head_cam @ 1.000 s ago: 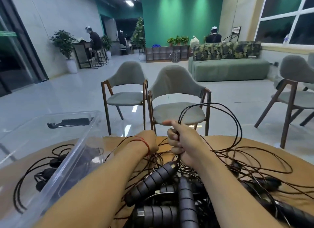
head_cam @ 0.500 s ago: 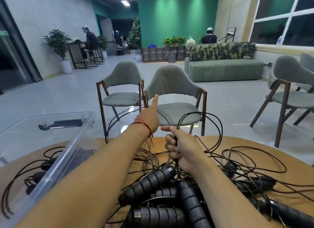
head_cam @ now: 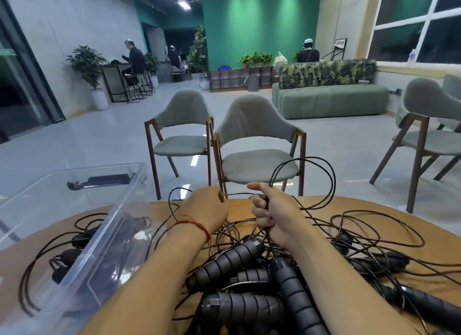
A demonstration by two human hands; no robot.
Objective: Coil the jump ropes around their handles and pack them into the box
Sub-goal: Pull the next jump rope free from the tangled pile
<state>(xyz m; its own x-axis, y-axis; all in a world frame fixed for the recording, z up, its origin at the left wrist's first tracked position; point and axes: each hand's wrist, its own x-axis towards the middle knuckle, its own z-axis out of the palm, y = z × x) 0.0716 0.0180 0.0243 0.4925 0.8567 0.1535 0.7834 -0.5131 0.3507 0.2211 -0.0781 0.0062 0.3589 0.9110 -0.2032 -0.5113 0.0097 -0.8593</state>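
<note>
A tangle of black jump ropes with ribbed black handles point(head_cam: 224, 264) covers the round wooden table point(head_cam: 374, 207). My right hand point(head_cam: 272, 214) grips a bunch of thin black cord, and loops of that cord point(head_cam: 306, 182) stand up above the fist. My left hand point(head_cam: 207, 210) is just left of it, fingers curled, pinching a strand of cord that runs across to the right fist. A clear plastic box point(head_cam: 74, 234) stands tilted at the left, with black rope showing through its wall.
Two grey chairs point(head_cam: 252, 145) stand just beyond the table's far edge, another chair point(head_cam: 429, 135) at the right. More handles point(head_cam: 424, 302) and loose cord lie at the right of the table. People sit far back in the room.
My left hand, raised with the thumb up half a second ago, has dropped back down beside the right fist. The cord loops above the right hand have shifted.
</note>
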